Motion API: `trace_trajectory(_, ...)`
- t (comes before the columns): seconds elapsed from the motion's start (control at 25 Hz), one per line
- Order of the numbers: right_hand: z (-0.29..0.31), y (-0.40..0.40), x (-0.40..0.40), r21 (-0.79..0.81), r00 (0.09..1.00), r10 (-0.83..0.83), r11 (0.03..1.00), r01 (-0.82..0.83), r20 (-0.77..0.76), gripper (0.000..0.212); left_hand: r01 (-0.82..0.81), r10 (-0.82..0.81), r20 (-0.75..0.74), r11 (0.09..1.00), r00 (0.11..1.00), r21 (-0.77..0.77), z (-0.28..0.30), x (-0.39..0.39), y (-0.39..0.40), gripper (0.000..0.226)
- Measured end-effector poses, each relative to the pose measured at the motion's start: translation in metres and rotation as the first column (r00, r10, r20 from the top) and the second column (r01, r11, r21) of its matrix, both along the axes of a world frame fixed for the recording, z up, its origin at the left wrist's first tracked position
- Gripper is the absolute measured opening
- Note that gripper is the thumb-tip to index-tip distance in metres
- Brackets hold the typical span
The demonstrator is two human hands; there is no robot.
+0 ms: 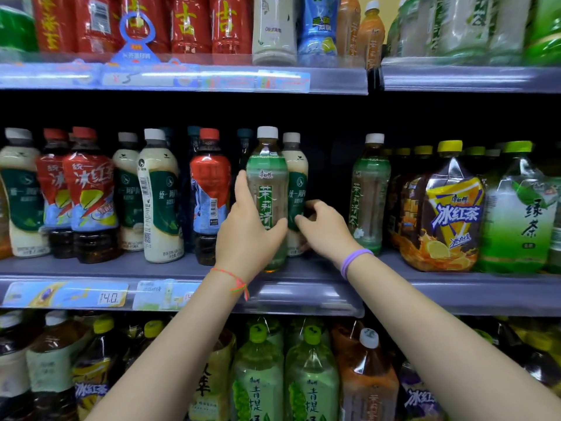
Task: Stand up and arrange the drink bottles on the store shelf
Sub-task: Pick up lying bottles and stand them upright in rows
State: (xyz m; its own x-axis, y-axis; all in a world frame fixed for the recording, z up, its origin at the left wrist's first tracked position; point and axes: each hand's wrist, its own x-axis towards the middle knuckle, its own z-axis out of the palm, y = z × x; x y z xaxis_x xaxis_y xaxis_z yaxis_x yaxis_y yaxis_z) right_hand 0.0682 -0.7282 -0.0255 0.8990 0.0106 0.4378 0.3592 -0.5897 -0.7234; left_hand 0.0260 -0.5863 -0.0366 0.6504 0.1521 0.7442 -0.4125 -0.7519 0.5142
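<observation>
Closest to the camera, down at 6 o'clock, the bottom shelf row is packed with big bottles, two green-capped grape tea bottles (pixel 285 375) side by side in the middle. Both forearms reach up over them. The left wrist has a thin orange string bracelet (pixel 235 281), the right wrist a purple band (pixel 353 259).

Left hand (pixel 247 229) is wrapped around the jasmine tea bottle (pixel 268 183), thumb curled across the front of the label and index finger pointing up along its left side. That bottle stands upright near the front edge of the middle shelf (pixel 455 287), pretty much dead centre, white cap on top.

Right hand (pixel 321 226) is just at 3 o'clock of it, fingers loosely curled with the tips at the milk tea bottle (pixel 296 177) standing right behind the jasmine one. Can't tell whether it's really gripping or only touching.

Further at 3 o'clock there's a second jasmine tea bottle (pixel 368 192), apart from the first, then a big iced tea bottle (pixel 449 214). Over at 9 o'clock stand red iced tea bottles (pixel 91 196) mixed with more milk tea.

Way up at 12 o'clock the top shelf carries red herbal tea bottles (pixel 188 22).
</observation>
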Motion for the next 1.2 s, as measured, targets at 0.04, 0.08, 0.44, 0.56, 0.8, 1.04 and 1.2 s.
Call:
trace_trajectory(0.04, 0.002, -0.001, -0.004, 0.101, 0.999, 0.034, 0.994, -0.033, -0.008, 0.029, 0.088, -0.088, 0.026, 0.996, 0.996, -0.026, -0.002, -0.002, -0.001, 0.092)
trace_trajectory(0.08, 0.006, -0.002, -0.01, 0.204, 0.998, 0.06, 0.977, -0.056, -0.013, 0.026, 0.158, -0.156, 0.041, 0.987, 0.987, -0.044, -0.002, -0.003, -0.004, 0.083)
trace_trajectory(0.44, 0.001, -0.046, -0.033, 0.112, 0.944, -0.013, 0.993, -0.026, 0.33, 0.082, -0.065, 0.065, 0.0, 0.997, 0.998, 0.033, -0.003, 0.024, -0.033, 0.061)
trace_trajectory(0.56, -0.002, -0.05, -0.029, 0.064, 0.906, -0.129, 0.992, 0.113, 0.402, 0.09, -0.048, 0.045, -0.223, 0.999, 0.974, -0.01, 0.006, 0.035, -0.035, 0.088)
trace_trajectory(0.8, -0.002, -0.06, -0.023, 0.019, 0.824, -0.343, 0.927, 0.376, 0.452, 0.093, -0.083, 0.088, -0.246, 0.996, 0.965, 0.031, 0.008, 0.042, -0.035, 0.064)
trace_trajectory(1.04, -0.003, -0.032, -0.038, -0.137, 0.416, -0.082, 0.872, 0.47, 0.906, 0.038, -0.029, 0.041, -0.166, 0.997, 0.985, 0.075, -0.001, 0.017, -0.024, 0.045)
trace_trajectory(1.2, -0.001, 0.0, -0.037, -0.226, 0.939, 0.05, 0.974, 0.03, 0.339, 0.044, -0.107, 0.092, 0.176, 0.991, 0.98, 0.079, -0.015, 0.001, -0.011, 0.033)
